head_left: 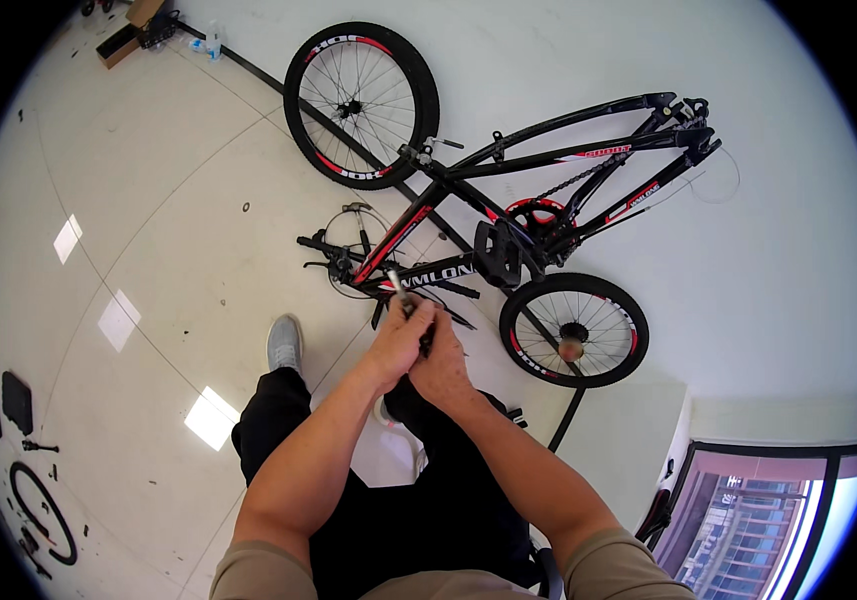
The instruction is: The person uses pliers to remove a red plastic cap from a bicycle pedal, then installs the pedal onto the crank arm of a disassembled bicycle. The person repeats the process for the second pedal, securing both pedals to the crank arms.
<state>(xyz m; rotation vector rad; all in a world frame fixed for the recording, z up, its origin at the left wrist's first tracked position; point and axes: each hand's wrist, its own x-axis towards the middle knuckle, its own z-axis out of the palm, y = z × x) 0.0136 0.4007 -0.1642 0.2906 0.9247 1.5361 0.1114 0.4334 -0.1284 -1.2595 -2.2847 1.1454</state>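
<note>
Close together in front of me, both hands grip a slim tool with a shiny metal end [394, 281] and a dark part between the palms; its exact kind is hidden. My left hand [400, 342] has its fingers wrapped round it, thumb toward the metal end. Against it on the right, my right hand [442, 368] closes over the dark part. Just beyond them is a black and red bicycle frame [548, 150], without its wheels, leaning at the wall. Its handlebar [320, 243] lies low on the floor side.
One loose wheel [425, 100] leans on the wall at the far left of the frame, another wheel [638, 345] at its right. On the tiled floor [148, 230], black parts [17, 402] and a curved black piece [63, 530] lie at left. An open box [118, 46] is far left.
</note>
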